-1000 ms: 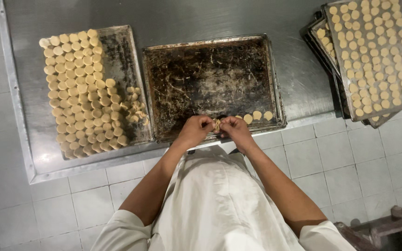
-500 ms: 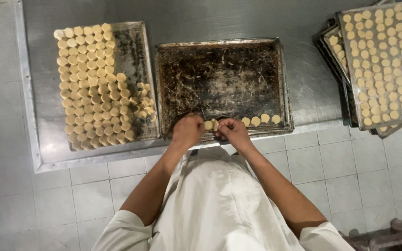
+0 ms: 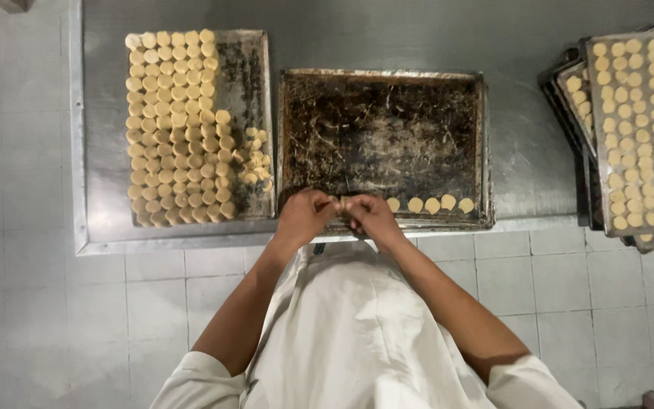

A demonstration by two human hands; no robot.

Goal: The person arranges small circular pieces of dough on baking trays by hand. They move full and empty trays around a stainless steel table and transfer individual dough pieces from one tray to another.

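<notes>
Head view shows our left hand [image 3: 304, 216] and right hand [image 3: 372, 216] meeting at the near edge of the dark baking tray [image 3: 380, 91] — fingertips pinched together on a pale dough round [image 3: 341, 204]. Four dough discs [image 3: 429, 204] sit along that edge, just right of our hands. Left of the tray, a filled tray [image 3: 247, 60] rests on the steel counter [image 3: 524, 159].

— What do your hands hold?
— Your left hand [image 3: 306, 216] and right hand [image 3: 372, 216] pinch a dough piece [image 3: 341, 204] together over the dark tray [image 3: 381, 98], beside four dough rounds [image 3: 431, 204].
</notes>
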